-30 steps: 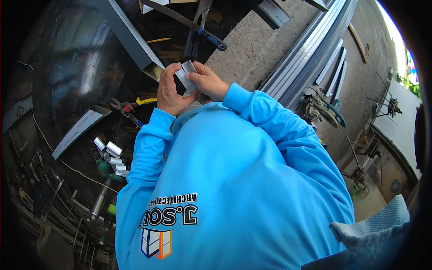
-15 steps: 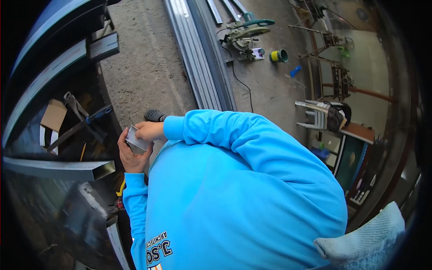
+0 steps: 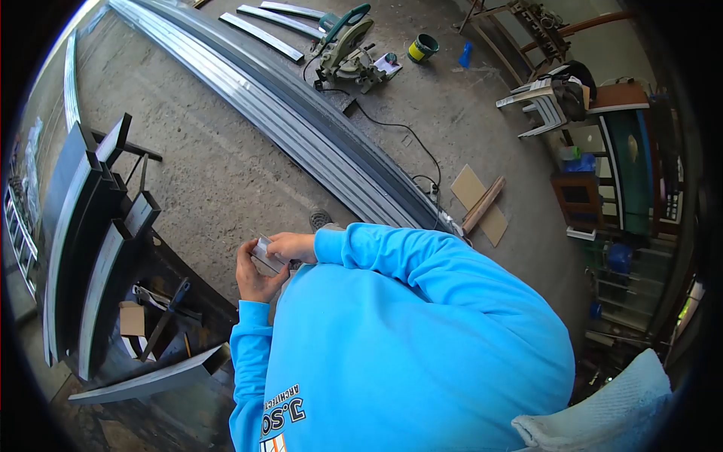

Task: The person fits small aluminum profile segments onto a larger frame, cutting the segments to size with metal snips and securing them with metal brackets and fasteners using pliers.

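In front of my body, both hands hold a short, silvery metal piece (image 3: 265, 255) with a ridge or folded edge. My left hand (image 3: 254, 277) wraps round its left side and underneath. My right hand (image 3: 292, 247) has its fingers closed on the upper right part. Their grip hides much of the piece, so its full shape cannot be made out. Close by on the left is a dark work table (image 3: 215, 301), with a clamp (image 3: 169, 309), a small cardboard box (image 3: 132, 319) and a pencil (image 3: 187, 345) on it.
Rectangular metal tubes (image 3: 151, 377) lie on the table. Long metal profiles (image 3: 279, 135) stretch over the concrete floor beyond my hands. Farther off are a mitre saw (image 3: 350, 60) with its cord, a tin (image 3: 423, 48), a plastic chair (image 3: 538, 105) and board offcuts (image 3: 468, 187).
My view has swung, bringing more floor and the board offcuts into sight. Both hands still hold the metal piece together, in much the same grip.
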A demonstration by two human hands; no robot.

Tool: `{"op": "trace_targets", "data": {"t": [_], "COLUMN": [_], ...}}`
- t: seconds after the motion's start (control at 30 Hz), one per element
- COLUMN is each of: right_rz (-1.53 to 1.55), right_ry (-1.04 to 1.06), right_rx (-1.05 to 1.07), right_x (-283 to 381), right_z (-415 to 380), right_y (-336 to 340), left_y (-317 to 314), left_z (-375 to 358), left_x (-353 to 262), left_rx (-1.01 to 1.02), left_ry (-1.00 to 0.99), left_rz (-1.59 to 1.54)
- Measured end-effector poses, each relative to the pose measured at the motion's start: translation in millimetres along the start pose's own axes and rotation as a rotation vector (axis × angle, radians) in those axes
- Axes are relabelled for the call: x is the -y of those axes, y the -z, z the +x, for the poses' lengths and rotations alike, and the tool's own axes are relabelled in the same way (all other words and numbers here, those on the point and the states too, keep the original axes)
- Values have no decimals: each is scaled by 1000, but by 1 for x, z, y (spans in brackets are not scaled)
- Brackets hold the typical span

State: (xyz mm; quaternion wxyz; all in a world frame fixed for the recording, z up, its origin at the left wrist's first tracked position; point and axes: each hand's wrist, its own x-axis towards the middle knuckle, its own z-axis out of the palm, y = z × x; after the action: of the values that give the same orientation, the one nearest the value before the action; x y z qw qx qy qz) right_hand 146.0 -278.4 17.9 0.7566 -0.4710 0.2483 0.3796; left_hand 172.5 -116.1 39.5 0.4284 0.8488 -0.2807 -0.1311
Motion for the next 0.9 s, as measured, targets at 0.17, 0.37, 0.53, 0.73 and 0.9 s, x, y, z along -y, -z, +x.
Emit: {"op": "trace_targets", "data": {"t": [0.17,0.37,0.53,0.73,0.9], "right_rz": [-13,-220,-28,29,224], "right_ry": [105,115,99,134,259], "right_rx": [-80,-158,-176,-336,-450], "right_x": [24,51,75,119,127], "right_z": [-16,-11,13,-13,-41], "right_y": [58,105,128,168,211], "left_y": [-33,-62,-65,-86,-99], "left_z": [66,121,168,246,318], "left_x": [-13,-39,-32,-30,-66], "left_rx": [72,160,178,360,488], "left_ry": [-91,-22,-5,-140,-311], "left_rz": [21,157,121,-75,-114]}}
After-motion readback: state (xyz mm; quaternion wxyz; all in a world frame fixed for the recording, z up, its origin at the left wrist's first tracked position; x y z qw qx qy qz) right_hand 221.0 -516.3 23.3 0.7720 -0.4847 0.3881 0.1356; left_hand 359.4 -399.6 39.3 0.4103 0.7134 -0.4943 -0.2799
